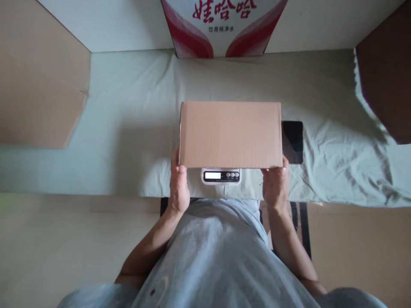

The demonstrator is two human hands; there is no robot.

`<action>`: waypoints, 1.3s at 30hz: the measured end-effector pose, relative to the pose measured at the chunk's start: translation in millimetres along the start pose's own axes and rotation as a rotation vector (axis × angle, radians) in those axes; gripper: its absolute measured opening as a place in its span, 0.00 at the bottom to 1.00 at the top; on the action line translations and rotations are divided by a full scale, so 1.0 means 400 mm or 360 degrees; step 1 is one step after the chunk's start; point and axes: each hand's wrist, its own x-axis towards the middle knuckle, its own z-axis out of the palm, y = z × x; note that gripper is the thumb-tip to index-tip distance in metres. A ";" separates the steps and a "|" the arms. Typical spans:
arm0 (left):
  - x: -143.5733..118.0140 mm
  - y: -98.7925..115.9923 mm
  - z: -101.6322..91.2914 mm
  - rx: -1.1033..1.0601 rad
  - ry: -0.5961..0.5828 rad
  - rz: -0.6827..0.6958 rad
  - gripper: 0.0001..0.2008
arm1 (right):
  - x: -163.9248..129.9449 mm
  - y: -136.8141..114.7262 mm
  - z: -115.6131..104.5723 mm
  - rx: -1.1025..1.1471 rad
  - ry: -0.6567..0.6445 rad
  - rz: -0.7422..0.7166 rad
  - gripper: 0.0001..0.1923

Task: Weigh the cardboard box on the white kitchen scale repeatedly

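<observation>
While the cardboard box (230,134) sits over the scale (221,176), the left hand (178,185) and right hand (275,185) grip its near corners, beside a phone (292,141).

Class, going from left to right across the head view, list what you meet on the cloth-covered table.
Folded cardboard sheet → left hand → cardboard box on the scale → right hand → dark phone → brown box.
</observation>
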 end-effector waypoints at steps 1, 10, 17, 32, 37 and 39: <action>0.000 0.003 0.001 -0.0021 0.0008 -0.0001 0.26 | 0.001 -0.002 0.000 0.0000 -0.0004 -0.0002 0.25; 0.000 -0.012 -0.004 -0.0043 0.0035 -0.0038 0.24 | -0.003 0.012 -0.009 -0.0127 -0.0025 0.0012 0.26; 0.032 -0.041 -0.015 -0.0289 0.0183 0.0034 0.24 | 0.018 0.029 -0.016 -0.0045 0.0042 -0.0013 0.29; 0.094 -0.131 -0.052 -0.0291 0.0256 -0.0326 0.23 | 0.051 0.087 -0.020 0.0116 0.0017 0.0318 0.29; 0.068 -0.111 -0.055 0.0149 0.0248 -0.0034 0.23 | 0.046 0.065 -0.020 0.0138 0.0047 0.0247 0.28; 0.039 -0.097 -0.053 0.0352 0.0260 0.0083 0.25 | 0.033 0.046 -0.022 0.0186 0.0098 0.0152 0.26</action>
